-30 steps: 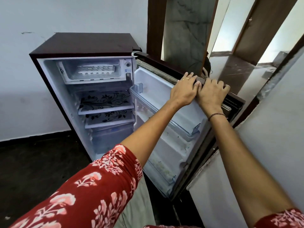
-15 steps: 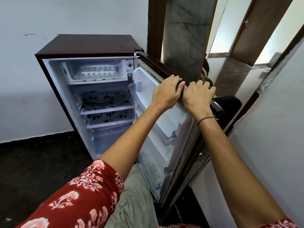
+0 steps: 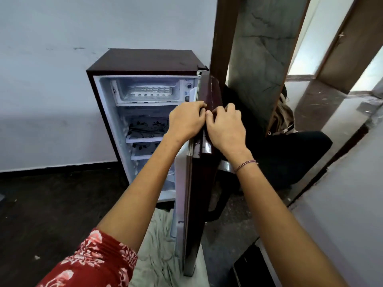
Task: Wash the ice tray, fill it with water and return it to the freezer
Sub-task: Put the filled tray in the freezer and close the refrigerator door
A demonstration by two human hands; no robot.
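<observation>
Both hands sat on fridge door (image 3: 204, 154) top edge, side by side, touching. Left hand (image 3: 187, 121) curled over inner side, right hand (image 3: 224, 129) over outer face, fingers bent, gripping door. Ice tray (image 3: 152, 91) lay in freezer box (image 3: 145, 90), above-left of left hand.

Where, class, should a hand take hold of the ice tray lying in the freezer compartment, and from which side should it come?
Judging by its pose, grip the ice tray by its long front edge, coming straight in from the open front of the freezer compartment. The tray lies flat with that edge facing out; walls close off the other sides. Both hands are on the door now.
</observation>
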